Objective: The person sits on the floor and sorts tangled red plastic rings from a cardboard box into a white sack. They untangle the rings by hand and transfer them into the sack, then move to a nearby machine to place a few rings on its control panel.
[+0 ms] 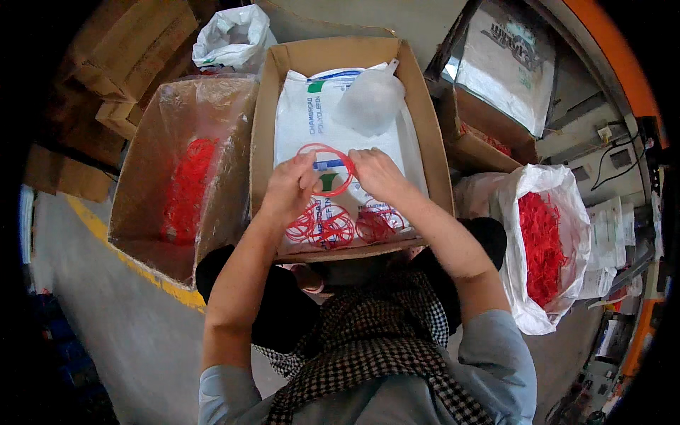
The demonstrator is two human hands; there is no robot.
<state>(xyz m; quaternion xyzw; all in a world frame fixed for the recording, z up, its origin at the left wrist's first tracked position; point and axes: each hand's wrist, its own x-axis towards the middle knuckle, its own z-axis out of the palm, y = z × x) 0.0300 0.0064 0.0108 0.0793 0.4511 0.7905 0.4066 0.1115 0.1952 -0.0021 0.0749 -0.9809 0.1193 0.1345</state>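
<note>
Between my hands, a few thin red plastic rings (351,172) are held as a loose loop. My left hand (292,183) grips the loop's left side with curled fingers. On the opposite side, the fingertips of my right hand (378,171) pinch it. Below lies a white woven sack (295,141) with printed writing, spread flat in a shallow cardboard box (261,133). Several more red rings (334,228) rest in loose piles at the sack's near end, partly behind my wrists. A whitish dome-shaped plastic object (372,103) with a small tab sits at the far right of the sack.
On the left stands a plastic-lined cardboard box (143,234) holding red pieces (191,191). A white sack (234,40) stands behind it. To the right, an open white sack (574,223) holds red scraps (539,249). Another cardboard box (496,119) lies beyond that sack.
</note>
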